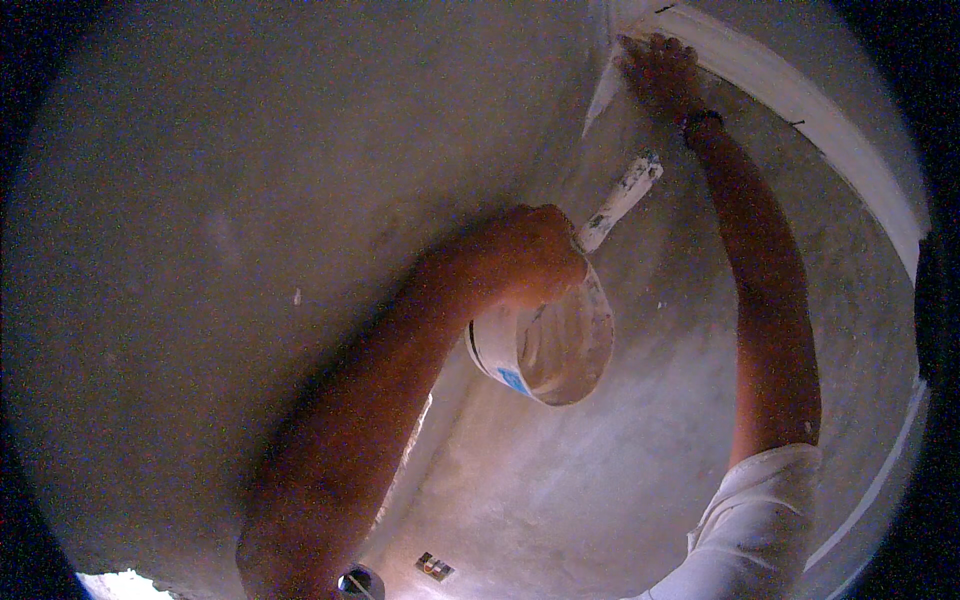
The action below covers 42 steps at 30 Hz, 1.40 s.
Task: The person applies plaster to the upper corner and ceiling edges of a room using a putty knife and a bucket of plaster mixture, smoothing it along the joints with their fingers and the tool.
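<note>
My left hand (540,255) is closed on the rim of a small white bucket (565,345), whose mouth tilts toward me. Pale paste coats the inside of the bucket, and a blue patch marks its outer side. Out past the same fist sticks a flat, white-smeared tool handle (622,203); its other end is hidden by the hand and bucket. My right hand (663,78) reaches up to the corner, fingers apart and pressed near the end of a white cornice strip (760,65). A dark bracelet (702,120) circles that wrist.
Bare grey plaster wall (220,220) rises close beside my left forearm. A switch plate (435,567) sits low on the other wall, near a round dark-mouthed object (360,582). Bright light enters through an opening (128,586) at lower left.
</note>
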{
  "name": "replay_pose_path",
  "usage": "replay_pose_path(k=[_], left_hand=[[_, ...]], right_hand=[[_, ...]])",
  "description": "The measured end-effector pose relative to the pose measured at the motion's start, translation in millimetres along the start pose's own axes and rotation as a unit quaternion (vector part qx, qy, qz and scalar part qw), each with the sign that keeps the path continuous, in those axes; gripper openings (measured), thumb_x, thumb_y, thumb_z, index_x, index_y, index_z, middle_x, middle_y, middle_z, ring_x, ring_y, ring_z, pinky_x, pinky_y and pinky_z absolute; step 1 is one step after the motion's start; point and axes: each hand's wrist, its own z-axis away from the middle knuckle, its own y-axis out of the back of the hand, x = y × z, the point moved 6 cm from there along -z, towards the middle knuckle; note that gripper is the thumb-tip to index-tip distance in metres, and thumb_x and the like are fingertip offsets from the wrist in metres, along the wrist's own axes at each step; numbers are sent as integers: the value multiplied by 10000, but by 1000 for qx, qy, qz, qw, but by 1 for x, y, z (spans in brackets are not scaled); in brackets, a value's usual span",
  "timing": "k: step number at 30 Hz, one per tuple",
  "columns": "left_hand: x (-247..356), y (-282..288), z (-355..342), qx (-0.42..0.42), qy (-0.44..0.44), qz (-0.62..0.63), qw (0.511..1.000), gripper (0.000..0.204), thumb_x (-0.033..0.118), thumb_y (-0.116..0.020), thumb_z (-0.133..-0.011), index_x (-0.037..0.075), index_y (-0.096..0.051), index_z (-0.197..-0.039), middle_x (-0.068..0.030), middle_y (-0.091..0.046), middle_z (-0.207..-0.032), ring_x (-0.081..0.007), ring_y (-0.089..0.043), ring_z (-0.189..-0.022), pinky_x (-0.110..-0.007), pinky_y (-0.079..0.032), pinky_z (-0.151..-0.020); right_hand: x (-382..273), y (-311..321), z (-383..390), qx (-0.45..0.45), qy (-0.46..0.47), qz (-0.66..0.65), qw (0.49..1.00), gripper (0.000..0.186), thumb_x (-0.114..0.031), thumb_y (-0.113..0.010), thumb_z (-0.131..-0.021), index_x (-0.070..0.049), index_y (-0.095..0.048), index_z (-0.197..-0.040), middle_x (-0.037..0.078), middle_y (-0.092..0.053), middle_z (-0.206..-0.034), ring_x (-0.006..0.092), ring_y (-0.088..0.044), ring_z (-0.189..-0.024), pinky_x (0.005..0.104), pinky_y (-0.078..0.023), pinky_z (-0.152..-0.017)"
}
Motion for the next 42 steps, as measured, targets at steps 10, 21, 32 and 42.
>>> replay_pose_path(k=[10, 21, 32, 42], left_hand=[[-5, -8, -7, 43, -82, -75, 993, 241, 171, -554, -791, 7, -663, -931, -224, -645, -921, -358, -650, -849, -443, -530, -739], [-22, -15, -13, 0, 30, 52, 998, 313, 214, -553, -782, -47, -638, -933, -250, -645, -923, -366, -658, -805, -456, -531, -691], [-27, -16, -14, -2, 44, 88, 995, 317, 207, -533, -802, -49, -622, -964, -245, -648, -914, -363, -658, -803, -461, -530, -694], [-26, -14, -14, -4, 45, 70, 997, 308, 190, -509, -816, -50, -619, -974, -254, -639, -932, -363, -655, -821, -461, -527, -704]], right_hand=[[30, 12, 12, -111, 14, -29, 993, 494, -459, -420, -899, -183, -468, -1306, 161, -518, -1204, 347, -501, -1050, 515, -393, -828], [11, -27, 25, -53, 51, 81, 994, 486, -173, -462, -888, -202, -375, -1366, 168, -522, -1183, 332, -556, -960, 497, -468, -768], [13, -27, 7, -65, -30, 77, 994, 529, -110, -472, -872, -240, -366, -1374, 140, -581, -1004, 307, -617, -834, 444, -516, -672], [30, -38, -2, -39, -109, 60, 991, 475, -208, -454, -888, -172, -388, -1357, 148, -591, -983, 309, -636, -744, 454, -538, -629]])
